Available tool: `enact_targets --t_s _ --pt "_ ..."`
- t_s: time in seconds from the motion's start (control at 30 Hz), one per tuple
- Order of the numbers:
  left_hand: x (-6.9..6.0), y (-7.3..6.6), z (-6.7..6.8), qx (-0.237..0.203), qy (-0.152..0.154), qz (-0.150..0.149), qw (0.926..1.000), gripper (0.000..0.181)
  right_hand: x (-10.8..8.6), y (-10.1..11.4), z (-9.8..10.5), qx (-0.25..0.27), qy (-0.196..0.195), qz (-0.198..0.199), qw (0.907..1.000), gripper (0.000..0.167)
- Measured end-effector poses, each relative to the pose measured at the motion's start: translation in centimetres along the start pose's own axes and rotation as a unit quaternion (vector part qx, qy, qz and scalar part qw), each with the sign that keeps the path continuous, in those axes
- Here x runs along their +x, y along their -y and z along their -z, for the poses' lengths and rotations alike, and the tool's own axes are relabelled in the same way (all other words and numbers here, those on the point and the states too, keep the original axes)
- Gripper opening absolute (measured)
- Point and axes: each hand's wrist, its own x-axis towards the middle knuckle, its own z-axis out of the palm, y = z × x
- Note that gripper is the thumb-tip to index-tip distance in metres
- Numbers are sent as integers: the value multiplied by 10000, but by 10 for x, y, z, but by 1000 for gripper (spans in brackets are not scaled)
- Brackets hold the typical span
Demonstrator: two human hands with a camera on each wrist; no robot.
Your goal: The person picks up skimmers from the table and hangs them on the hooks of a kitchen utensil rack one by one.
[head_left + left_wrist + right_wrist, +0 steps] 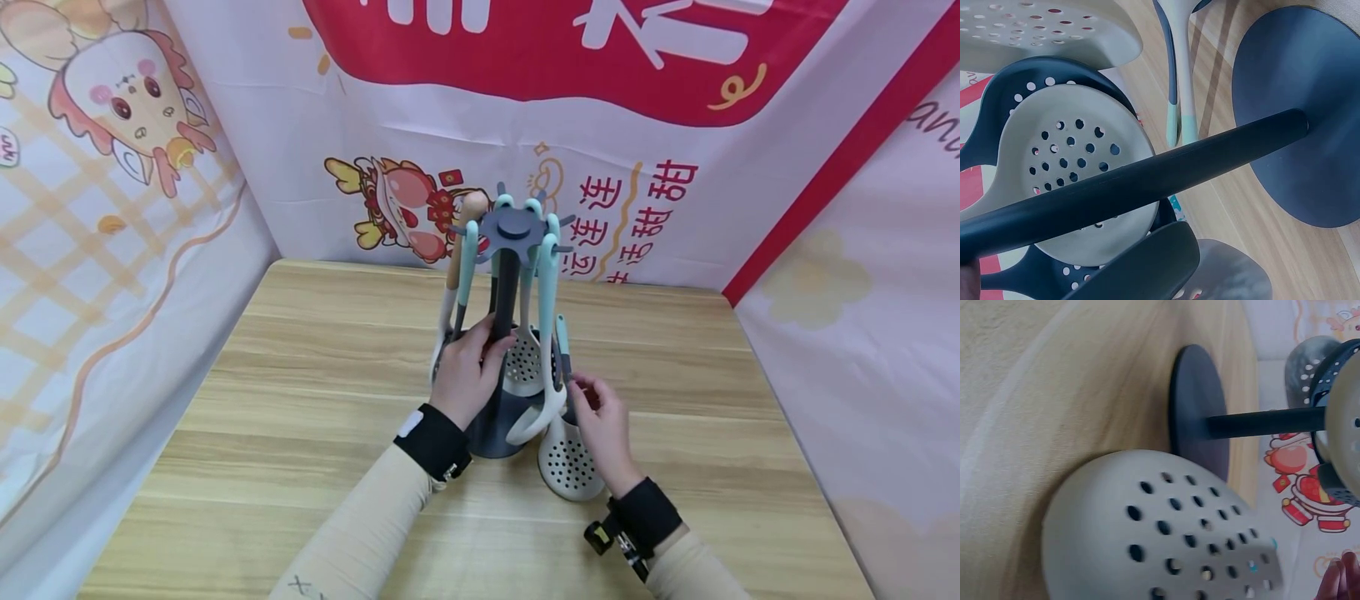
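My left hand [468, 371] grips the dark grey pole [507, 300] of a utensil stand, with its round base [1304, 162] on the table. Around the pole hang mint-handled utensils, among them a beige skimmer [524, 367] and a pale ladle [536, 421]. With its fingertips, my right hand [606, 425] pinches the dark shaft of a mint-tipped utensil [563, 342]. That utensil's lower end is hidden at a beige perforated cup [570, 467], which looms large in the right wrist view. Which kind of utensil it is, I cannot tell.
A light wood table [337, 350] lies under everything. Printed cloth [450, 117] hangs behind it and along both sides. A wooden-handled utensil [455, 258] hangs at the stand's left side.
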Motion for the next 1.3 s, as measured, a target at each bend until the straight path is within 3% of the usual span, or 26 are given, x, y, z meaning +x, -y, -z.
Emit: enact_targets --t_s 0.77,1.3 --pt "-1 -1 0 46 -17 -34 10000 24 5 -21 -15 -952 597 -283 9933 34" --pt "-1 1 -1 14 -54 -58 10000 23 12 -26 -24 -1685 812 -335 9818 30"
